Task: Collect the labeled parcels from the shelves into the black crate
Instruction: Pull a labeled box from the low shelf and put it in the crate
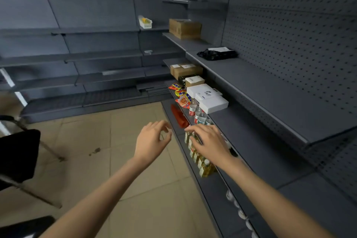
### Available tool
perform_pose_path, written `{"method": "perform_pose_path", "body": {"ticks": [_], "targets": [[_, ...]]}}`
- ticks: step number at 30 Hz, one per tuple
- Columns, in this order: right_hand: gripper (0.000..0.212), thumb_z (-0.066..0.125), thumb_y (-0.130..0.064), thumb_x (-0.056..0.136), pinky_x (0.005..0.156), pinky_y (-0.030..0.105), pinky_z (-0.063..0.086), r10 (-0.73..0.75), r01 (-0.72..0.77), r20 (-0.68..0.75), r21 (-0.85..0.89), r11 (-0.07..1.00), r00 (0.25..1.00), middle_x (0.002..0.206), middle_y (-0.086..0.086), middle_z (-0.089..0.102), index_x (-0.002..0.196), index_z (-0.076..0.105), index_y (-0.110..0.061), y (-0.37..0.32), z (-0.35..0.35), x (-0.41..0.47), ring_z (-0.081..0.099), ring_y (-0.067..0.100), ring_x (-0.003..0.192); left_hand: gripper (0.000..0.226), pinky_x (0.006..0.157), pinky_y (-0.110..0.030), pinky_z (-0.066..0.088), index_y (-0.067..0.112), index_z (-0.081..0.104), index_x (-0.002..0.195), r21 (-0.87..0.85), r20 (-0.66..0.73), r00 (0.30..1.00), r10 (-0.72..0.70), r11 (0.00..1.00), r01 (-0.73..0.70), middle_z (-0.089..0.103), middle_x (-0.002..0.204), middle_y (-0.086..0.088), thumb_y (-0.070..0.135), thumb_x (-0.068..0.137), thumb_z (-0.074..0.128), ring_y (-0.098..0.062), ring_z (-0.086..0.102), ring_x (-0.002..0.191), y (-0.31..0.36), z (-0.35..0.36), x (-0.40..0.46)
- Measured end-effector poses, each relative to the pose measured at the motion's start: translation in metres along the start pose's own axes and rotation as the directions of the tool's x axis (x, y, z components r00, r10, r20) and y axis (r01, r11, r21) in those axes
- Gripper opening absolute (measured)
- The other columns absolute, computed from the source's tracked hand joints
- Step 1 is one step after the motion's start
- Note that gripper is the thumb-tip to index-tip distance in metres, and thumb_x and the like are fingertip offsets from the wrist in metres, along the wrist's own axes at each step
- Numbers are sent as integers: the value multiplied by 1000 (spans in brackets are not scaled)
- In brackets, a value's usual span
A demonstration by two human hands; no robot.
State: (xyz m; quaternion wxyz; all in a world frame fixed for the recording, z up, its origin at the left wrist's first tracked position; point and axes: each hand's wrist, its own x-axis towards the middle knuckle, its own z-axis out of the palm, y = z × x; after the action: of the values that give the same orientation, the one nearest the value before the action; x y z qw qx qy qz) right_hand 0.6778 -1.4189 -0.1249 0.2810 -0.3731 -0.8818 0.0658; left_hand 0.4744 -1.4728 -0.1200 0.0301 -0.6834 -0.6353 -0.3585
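Observation:
Labeled parcels lie on the right-hand grey shelves: a black bag with a white label (pixel 217 53) on the upper shelf, a brown carton (pixel 185 28) further back, a labeled brown box (pixel 185 70) and several white boxes (pixel 208 97) one shelf lower. My left hand (pixel 152 141) hovers over the floor beside the shelf edge, fingers loosely curled, holding nothing. My right hand (pixel 207 142) is spread with relaxed fingers above a row of yellow bottles (pixel 201 160), empty. A black crate-like object (pixel 18 152) sits at the left edge, partly cut off.
Snack packets (pixel 180 95), small water bottles (pixel 198 113) and a red packet (pixel 179 117) lie on lower shelves. A white basket (pixel 145 22) sits on a back shelf. Grey shelving lines the back wall. Tan tiled floor (pixel 135 170) lies between the shelves and the stand at left.

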Motion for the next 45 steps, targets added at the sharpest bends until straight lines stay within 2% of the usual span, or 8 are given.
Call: {"method": "perform_pose_path", "body": {"ticks": [7,13,17,24,28,34,38,45], "targets": [[25,59,-21,89,88,30,37,-79,76,44,81,994,996,104,-14,63,113,61,-27,15,58,75,55,5,96,27,70,-31,44,25,58,91,55,-13,997,-77,995,77,62,82,13,44,78,43,-13,55,79,-62,17,34],[25,56,-22,90,88,34,40,-146,136,69,132,982,987,106,-14,63,114,60,-28,40,108,174,58,6,97,12,69,-27,41,26,59,92,146,-5,990,-141,979,141,62,84,13,30,81,62,-11,56,82,-131,28,97],[25,56,-23,91,91,32,37,-188,172,90,159,972,978,107,-13,62,116,59,-28,58,135,241,57,7,98,12,69,-27,39,24,59,91,151,-39,975,-219,963,222,62,83,13,27,80,63,-12,55,80,-173,36,142],[25,55,-24,93,93,30,35,-255,228,130,189,955,958,111,-12,61,117,59,-27,69,185,339,54,5,101,14,68,-26,38,24,59,90,179,-61,962,-266,945,272,61,81,13,32,79,58,-12,55,79,-246,41,203],[26,56,-22,92,90,28,37,-264,229,151,212,950,953,111,-13,60,117,59,-27,69,222,392,54,3,100,13,68,-24,40,26,58,94,159,-10,953,-302,941,300,57,83,15,30,81,62,-9,55,81,-297,47,230],[26,56,-21,93,95,29,36,-234,197,176,206,959,956,116,-10,60,119,58,-26,71,280,486,55,6,103,17,69,-26,39,23,59,98,284,48,977,-209,940,187,61,88,9,30,83,62,-13,56,83,-396,42,291],[24,55,-23,94,98,30,34,-180,156,154,158,975,972,115,-10,59,118,58,-25,70,310,561,53,8,107,16,71,-27,42,23,58,96,295,86,982,-169,946,137,61,89,10,32,83,61,-12,56,85,-466,30,357],[19,55,-26,93,93,30,36,-71,61,96,103,993,993,106,-11,61,111,60,-25,88,355,653,55,9,99,13,73,-29,43,22,57,93,243,152,984,-95,968,55,60,88,9,30,83,60,-14,55,84,-554,45,452]]}}
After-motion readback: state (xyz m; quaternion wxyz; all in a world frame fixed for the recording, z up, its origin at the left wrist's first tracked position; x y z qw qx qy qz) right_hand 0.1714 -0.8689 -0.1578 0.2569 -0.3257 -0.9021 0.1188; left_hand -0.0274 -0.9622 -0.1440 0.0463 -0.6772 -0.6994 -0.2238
